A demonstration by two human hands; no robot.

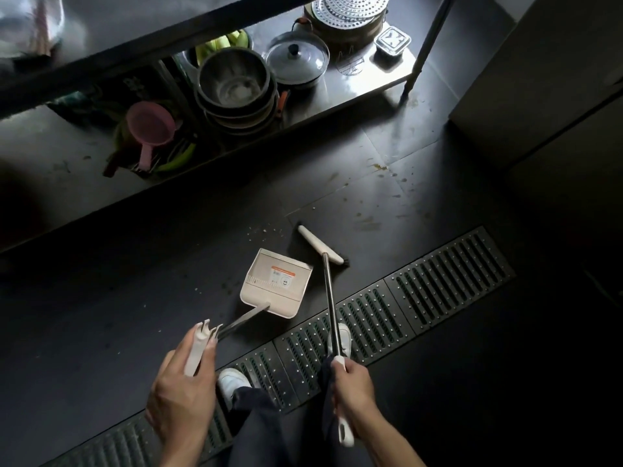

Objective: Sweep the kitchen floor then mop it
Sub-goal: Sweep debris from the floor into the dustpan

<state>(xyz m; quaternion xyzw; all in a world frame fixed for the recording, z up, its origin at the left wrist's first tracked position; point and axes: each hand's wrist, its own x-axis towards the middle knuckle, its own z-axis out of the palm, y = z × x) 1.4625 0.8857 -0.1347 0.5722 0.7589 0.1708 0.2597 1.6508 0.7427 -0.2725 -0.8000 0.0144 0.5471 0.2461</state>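
On the lower shelf (381,75) at twelve o'clock, metal bowls (232,85) sit nested in a stack. A bowl behind them holds green-yellow fruit (222,42), a lidded pot (296,59) stands at their two o'clock, and a pink scoop (150,124) lies at their eight o'clock. The beige dustpan (276,284) rests on the dark floor (135,264) near centre, an orange-and-white label inside it. The broom (320,244) has a white head with dark bristles and touches the floor at the dustpan's one o'clock, with pale crumbs (266,229) at the dustpan's twelve. The left hand (182,392) clasps the dustpan's white handle. The right hand (354,389) clenches the broom's grip, above the drain grate (438,274).
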